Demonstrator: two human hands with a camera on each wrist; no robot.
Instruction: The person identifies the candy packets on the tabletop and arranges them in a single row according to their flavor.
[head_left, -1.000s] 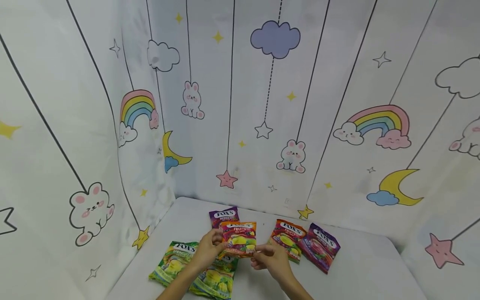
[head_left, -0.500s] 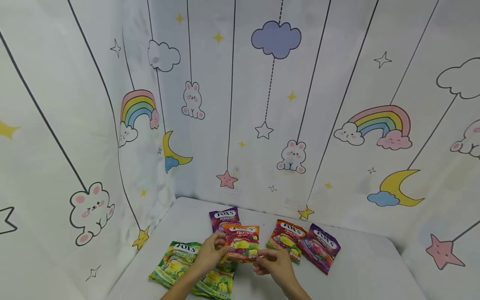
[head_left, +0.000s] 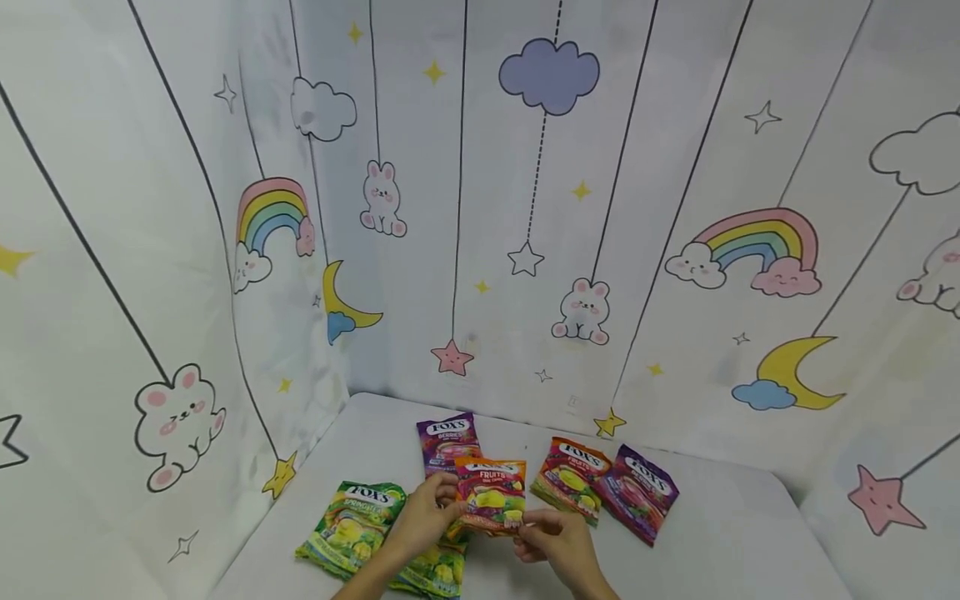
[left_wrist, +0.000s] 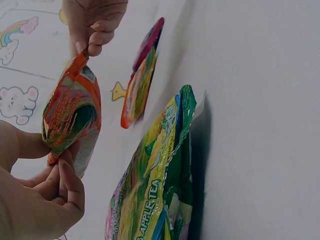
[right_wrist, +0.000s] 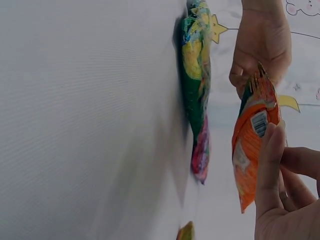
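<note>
Between both hands, raised above the table, is an orange-red Fox's Fruits candy bag point(head_left: 491, 493), its printed front toward the head camera. My left hand point(head_left: 426, 518) pinches its left edge between thumb and fingers; the left wrist view shows this grip on the bag point(left_wrist: 75, 112) from the side. At the lower right corner my right hand point(head_left: 558, 546) pinches the bag, and a barcode shows on its back in the right wrist view. Under and beside the left hand lie green Fox's Spring Tea bags point(head_left: 348, 529), one partly hidden by the arm.
A purple Berries bag point(head_left: 447, 437) lies behind the held bag, partly covered by it. To the right, another Fruits bag point(head_left: 572, 475) lies beside a second purple Berries bag point(head_left: 639, 496). The white table point(head_left: 735, 533) meets printed fabric walls at its back and sides.
Both hands have shifted slightly right and nearer the person, carrying the Fruits bag along. More of the purple bag behind it now shows. The bags on the table have stayed put.
</note>
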